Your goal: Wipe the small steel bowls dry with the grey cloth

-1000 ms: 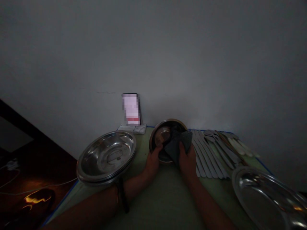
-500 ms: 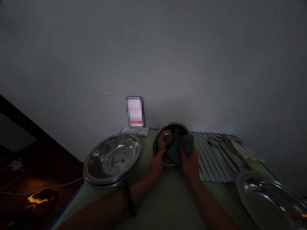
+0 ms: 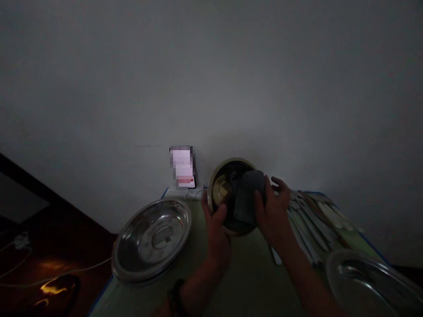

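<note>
Steel bowl [image 3: 222, 188]: lifted clear of the table [image 3: 244, 281] and tipped so its mouth faces the camera. It is held between both hands over the far half of the table.
Cloth [image 3: 246, 200]: dark and bunched, pressed against the inner right side of the steel bowl, with a fold over the rim.
Risk 1: the bowl hangs mostly on one thumb-and-finger clamp on a smooth rim. My judgement is that a hard push from the cloth side could twist it out of that clamp and drop it.
Risk 2: the right forearm passes just above the cutlery row [image 3: 313, 215] and near the tray [image 3: 370, 281]. A low elbow could knock or scatter them.
Left hand [image 3: 216, 226]: closed on the lower-left rim, thumb hooked inside, fingers hidden behind the bowl wall. The forearm rises from bottom centre, with a dark band at the wrist.
Right hand [image 3: 272, 211]: gripping the cloth, thumb pinning it into the bowl. The other fingers are spread loosely behind the right rim, tips showing past it.
Nearby: a wide steel basin [image 3: 152, 240] sits on the table to the left, and a phone [image 3: 182, 167] is propped at the wall.
Light: very dim, so the bowl's inner surface cannot be read in detail.
</note>
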`<state>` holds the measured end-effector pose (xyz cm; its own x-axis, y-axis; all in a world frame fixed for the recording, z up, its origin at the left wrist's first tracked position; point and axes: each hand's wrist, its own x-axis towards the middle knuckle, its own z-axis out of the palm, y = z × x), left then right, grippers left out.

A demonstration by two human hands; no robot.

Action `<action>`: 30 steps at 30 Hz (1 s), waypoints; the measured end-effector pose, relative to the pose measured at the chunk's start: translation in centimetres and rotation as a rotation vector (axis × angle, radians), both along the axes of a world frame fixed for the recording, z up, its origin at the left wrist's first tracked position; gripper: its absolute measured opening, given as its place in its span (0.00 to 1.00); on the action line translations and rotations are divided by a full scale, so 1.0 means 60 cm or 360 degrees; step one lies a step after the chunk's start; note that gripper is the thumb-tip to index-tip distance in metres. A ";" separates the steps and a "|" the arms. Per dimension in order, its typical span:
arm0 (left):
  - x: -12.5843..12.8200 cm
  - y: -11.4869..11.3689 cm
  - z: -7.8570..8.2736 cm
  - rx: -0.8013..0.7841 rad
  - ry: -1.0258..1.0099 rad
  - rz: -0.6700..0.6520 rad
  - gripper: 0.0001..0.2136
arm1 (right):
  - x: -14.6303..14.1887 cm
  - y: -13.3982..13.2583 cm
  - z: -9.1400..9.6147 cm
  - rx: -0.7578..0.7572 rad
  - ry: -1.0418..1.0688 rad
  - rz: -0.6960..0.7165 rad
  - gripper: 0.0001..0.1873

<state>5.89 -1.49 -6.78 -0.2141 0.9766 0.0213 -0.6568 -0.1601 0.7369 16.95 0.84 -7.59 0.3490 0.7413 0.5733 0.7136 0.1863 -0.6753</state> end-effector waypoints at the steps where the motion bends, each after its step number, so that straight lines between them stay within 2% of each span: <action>1: 0.001 0.002 0.019 0.0022 0.0040 -0.0011 0.36 | 0.013 -0.001 0.016 -0.0023 -0.0102 -0.0024 0.26; 5: -0.002 0.020 0.089 0.0194 0.0158 -0.0176 0.27 | 0.049 -0.005 0.076 -0.0151 -0.0159 0.0102 0.20; 8: -0.010 0.036 0.117 0.0141 0.0227 -0.0295 0.16 | 0.056 -0.006 0.104 0.0044 -0.0017 -0.0060 0.22; 10: -0.018 0.043 0.121 0.0010 0.0280 -0.0364 0.14 | 0.053 -0.007 0.111 0.0243 0.0042 -0.0189 0.21; 13: -0.034 0.047 0.116 0.0002 0.0380 -0.0451 0.15 | 0.043 -0.007 0.109 0.0345 -0.0191 -0.0234 0.09; 15: -0.044 0.046 0.113 0.0129 0.0478 -0.0453 0.17 | 0.033 -0.009 0.103 0.0209 -0.0429 -0.0151 0.05; 18: -0.050 0.042 0.112 0.0304 0.0686 -0.0342 0.20 | 0.012 -0.017 0.096 -0.0133 -0.0731 -0.0027 0.11; 21: -0.045 0.035 0.111 0.0336 0.0823 -0.0319 0.22 | -0.011 -0.028 0.098 -0.0425 -0.0982 -0.0057 0.13; 25: -0.034 0.023 0.113 0.0342 0.1011 -0.0390 0.25 | -0.026 -0.032 0.105 -0.0785 -0.0954 -0.0055 0.07; 27: -0.031 0.018 0.116 0.0374 0.1119 -0.0407 0.26 | -0.026 -0.027 0.102 -0.0845 -0.0868 -0.0081 0.10; 30: -0.030 0.015 0.118 0.0381 0.1162 -0.0427 0.25 | -0.022 -0.011 0.089 -0.0703 -0.0756 -0.0087 0.11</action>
<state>4.09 -0.58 0.33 0.1753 0.9439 0.2798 -0.0625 -0.2730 0.9600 15.62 0.17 -2.26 0.1767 0.9310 0.3196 0.9539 -0.0819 -0.2886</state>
